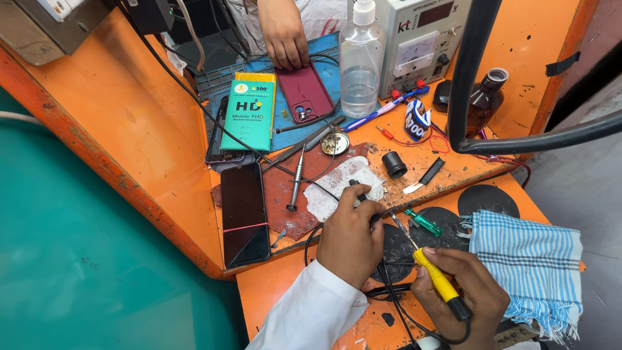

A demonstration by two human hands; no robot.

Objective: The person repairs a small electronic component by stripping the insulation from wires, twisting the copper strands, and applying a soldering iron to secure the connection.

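Observation:
My left hand [350, 236], in a white sleeve, rests on the worn red mat [285, 194]. Its fingertips pinch the end of a thin black wire [324, 188] against a white pad [337, 181]. My right hand [466, 295] grips a yellow-handled soldering iron [435, 275] like a pen. The iron's tip [396, 222] points up and left, close beside my left thumb. What sits exactly under my left fingertips is hidden.
A black phone with a red band [245, 214] lies to the left, a silver screwdriver [296, 181] beside it. Behind are a green box [249, 110], a clear bottle [361, 61], a power supply [421, 42] and a brown bottle [484, 100]. Another person's hand [284, 35] rests on a maroon phone [304, 91]. A blue checked cloth [528, 259] lies to the right.

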